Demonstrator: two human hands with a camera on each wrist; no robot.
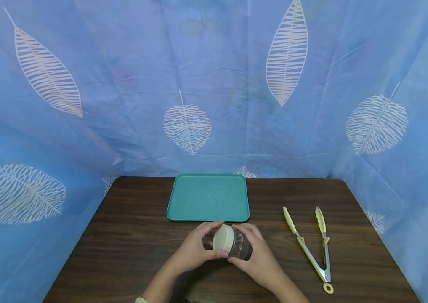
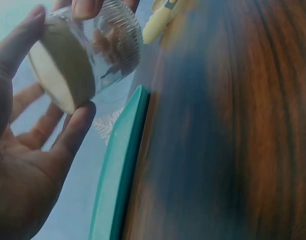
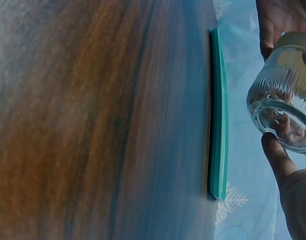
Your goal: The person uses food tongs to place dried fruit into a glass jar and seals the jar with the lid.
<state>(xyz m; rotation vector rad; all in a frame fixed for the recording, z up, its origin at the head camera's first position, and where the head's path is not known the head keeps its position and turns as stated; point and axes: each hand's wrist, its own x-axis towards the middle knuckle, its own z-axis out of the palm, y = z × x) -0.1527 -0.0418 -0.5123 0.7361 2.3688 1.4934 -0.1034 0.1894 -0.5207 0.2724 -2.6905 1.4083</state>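
A ribbed glass jar [image 1: 242, 245] with a cream lid [image 1: 223, 238] is held between both hands above the table, tilted with its lid toward the left. My left hand [image 1: 190, 253] grips the lid, thumb on one side and fingers on the other. Around the glass body, my right hand [image 1: 262, 261] holds the jar near its base. Brownish pieces lie inside the glass [image 3: 280, 100], too blurred to name. In the left wrist view the lid [image 2: 68, 70] sits on the jar's mouth.
Behind the hands, a teal tray [image 1: 208, 198] lies flat at the table's far edge. Metal tongs [image 1: 326, 275] with pale yellow tips lie spread apart on the right of the dark wooden table [image 1: 130, 244]. A blue leaf-patterned cloth [image 1: 217, 84] hangs behind and at both sides.
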